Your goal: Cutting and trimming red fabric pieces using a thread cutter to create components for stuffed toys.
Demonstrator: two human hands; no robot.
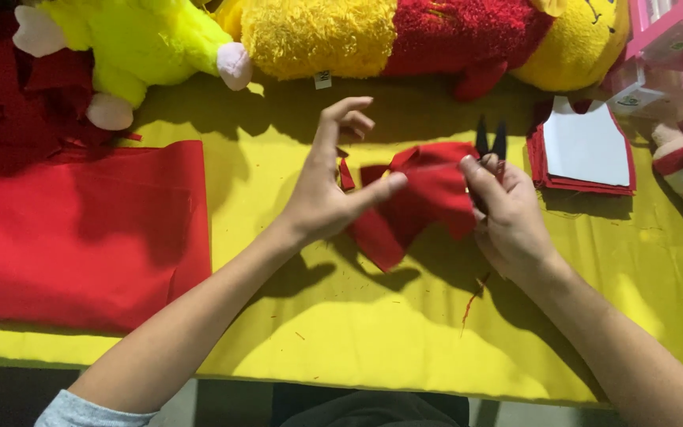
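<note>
A piece of red felt (416, 205) hangs just above the yellow table cover (373, 340). My left hand (330, 190) pinches its left edge between thumb and forefinger, with the other fingers spread upward. My right hand (503, 217) grips black scissors (490, 142) whose two tips point up, blades slightly apart, at the felt's right edge. A thin red offcut strip (345, 174) lies by my left fingers.
A large folded red felt sheet (81, 229) covers the left side. A stack of cut red pieces with a white paper pattern (586, 146) sits at the right. Yellow, green and red plush toys (318, 35) line the far edge. Pink shelving (669, 35) stands at top right.
</note>
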